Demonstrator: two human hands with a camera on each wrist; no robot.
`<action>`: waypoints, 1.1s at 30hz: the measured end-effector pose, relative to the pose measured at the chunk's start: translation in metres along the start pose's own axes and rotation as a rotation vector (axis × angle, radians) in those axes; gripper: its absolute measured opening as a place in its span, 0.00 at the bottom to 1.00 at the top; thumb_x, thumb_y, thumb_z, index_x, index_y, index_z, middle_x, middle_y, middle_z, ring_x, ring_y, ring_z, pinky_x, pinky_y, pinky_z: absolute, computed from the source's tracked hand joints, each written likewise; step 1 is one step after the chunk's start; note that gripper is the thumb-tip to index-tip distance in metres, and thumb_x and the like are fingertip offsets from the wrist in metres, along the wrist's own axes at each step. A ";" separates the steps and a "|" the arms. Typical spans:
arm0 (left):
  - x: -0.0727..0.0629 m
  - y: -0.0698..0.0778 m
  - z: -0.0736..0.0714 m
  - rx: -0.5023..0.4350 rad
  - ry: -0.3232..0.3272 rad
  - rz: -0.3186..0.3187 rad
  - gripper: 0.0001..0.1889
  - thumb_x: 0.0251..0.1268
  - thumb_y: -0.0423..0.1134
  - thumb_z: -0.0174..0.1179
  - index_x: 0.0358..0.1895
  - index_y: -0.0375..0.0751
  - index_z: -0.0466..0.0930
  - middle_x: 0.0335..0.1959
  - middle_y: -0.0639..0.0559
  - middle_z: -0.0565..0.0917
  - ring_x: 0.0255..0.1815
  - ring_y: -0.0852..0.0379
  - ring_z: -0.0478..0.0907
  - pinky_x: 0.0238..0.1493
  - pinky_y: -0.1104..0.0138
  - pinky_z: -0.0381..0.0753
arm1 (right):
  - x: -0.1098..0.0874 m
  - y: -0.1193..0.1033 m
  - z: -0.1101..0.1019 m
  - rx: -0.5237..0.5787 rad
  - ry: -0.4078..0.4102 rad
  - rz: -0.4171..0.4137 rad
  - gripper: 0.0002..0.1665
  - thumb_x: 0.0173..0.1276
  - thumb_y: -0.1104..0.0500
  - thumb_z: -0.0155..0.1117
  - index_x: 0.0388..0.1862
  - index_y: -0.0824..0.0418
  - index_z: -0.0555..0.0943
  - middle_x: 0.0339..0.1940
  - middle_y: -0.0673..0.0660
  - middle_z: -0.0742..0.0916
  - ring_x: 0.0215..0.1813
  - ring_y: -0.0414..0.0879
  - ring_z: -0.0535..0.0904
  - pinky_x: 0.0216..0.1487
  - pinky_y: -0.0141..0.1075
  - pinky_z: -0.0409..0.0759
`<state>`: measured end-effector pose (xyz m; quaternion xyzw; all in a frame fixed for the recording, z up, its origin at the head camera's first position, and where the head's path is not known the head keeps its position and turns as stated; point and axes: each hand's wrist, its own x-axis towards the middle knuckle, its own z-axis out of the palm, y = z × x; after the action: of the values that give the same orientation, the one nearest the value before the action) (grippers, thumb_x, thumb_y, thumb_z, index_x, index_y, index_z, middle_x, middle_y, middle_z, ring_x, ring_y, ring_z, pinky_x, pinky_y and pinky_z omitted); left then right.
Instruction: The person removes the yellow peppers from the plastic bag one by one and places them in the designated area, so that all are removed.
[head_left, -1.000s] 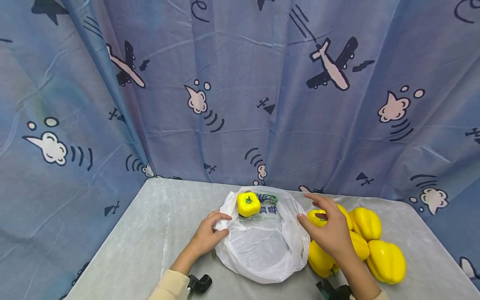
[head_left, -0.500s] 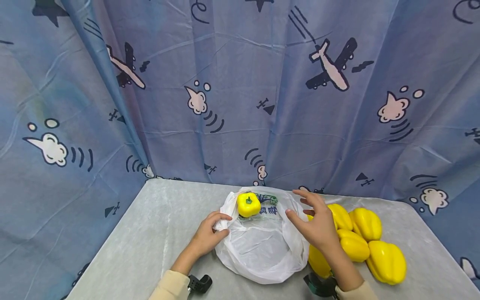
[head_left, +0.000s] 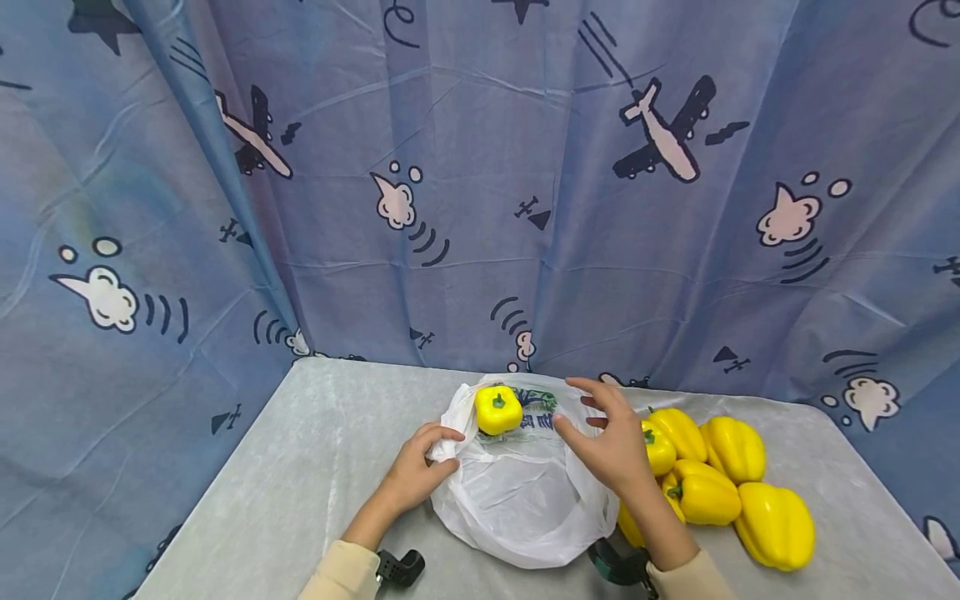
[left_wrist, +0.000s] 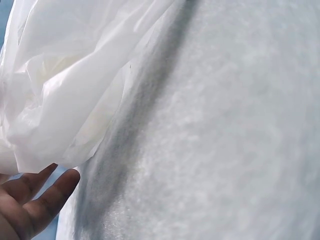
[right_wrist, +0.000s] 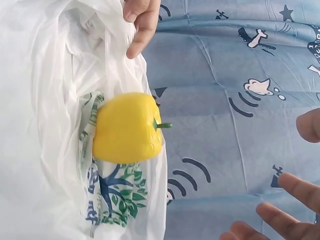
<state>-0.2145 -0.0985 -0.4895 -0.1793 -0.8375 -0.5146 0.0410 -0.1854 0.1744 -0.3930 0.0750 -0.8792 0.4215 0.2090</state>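
Note:
A white plastic bag (head_left: 525, 554) with green and blue print lies with its mouth spread wide. At the bag's far left part sits a yellow bell pepper (head_left: 498, 410), its green stem showing in the head and right wrist views. My left hand (head_left: 416, 471) holds the bag's left edge between thumb and fingers; some of its fingers (left_wrist: 52, 197) show below the plastic in the left wrist view. Over the bag's right side hovers my right hand (head_left: 611, 442), thumb and fingers spread, nothing between them. The right wrist view shows its fingers (right_wrist: 285, 220) apart from the pepper.
Several yellow bell peppers (head_left: 708, 493) are heaped right of the bag, partly behind my right forearm. A light grey cloth covers the table (head_left: 292, 467). Beyond its far edge hangs a blue curtain (head_left: 480, 208) with printed planes. Both wrists carry black devices (head_left: 401, 568).
My right hand has moved left from over the pepper heap to above the bag, uncovering more peppers. The left hand, the bag and the pepper in it have stayed put.

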 end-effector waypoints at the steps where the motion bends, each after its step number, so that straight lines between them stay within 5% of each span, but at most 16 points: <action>1: 0.000 0.000 0.000 0.000 -0.001 -0.002 0.15 0.55 0.32 0.62 0.47 0.49 0.81 0.57 0.50 0.78 0.59 0.49 0.73 0.47 0.66 0.74 | 0.000 0.000 0.002 0.005 -0.003 0.004 0.28 0.57 0.58 0.71 0.58 0.55 0.78 0.57 0.60 0.79 0.54 0.59 0.78 0.48 0.52 0.80; 22: 0.000 0.002 -0.001 0.007 -0.013 -0.018 0.16 0.55 0.33 0.62 0.48 0.49 0.81 0.57 0.52 0.77 0.62 0.51 0.72 0.52 0.63 0.74 | 0.014 0.007 0.060 0.106 -0.109 0.109 0.33 0.54 0.57 0.74 0.60 0.57 0.76 0.60 0.63 0.77 0.56 0.62 0.79 0.51 0.52 0.80; 33: 0.000 0.002 -0.001 0.015 -0.012 0.018 0.16 0.55 0.32 0.62 0.48 0.49 0.81 0.56 0.50 0.78 0.61 0.50 0.73 0.55 0.61 0.74 | 0.017 0.010 0.088 0.042 -0.147 0.123 0.35 0.52 0.55 0.75 0.60 0.58 0.76 0.58 0.63 0.80 0.55 0.59 0.78 0.55 0.52 0.77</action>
<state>-0.2138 -0.0984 -0.4876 -0.1897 -0.8398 -0.5070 0.0420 -0.2311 0.1131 -0.4418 0.0559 -0.8862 0.4450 0.1162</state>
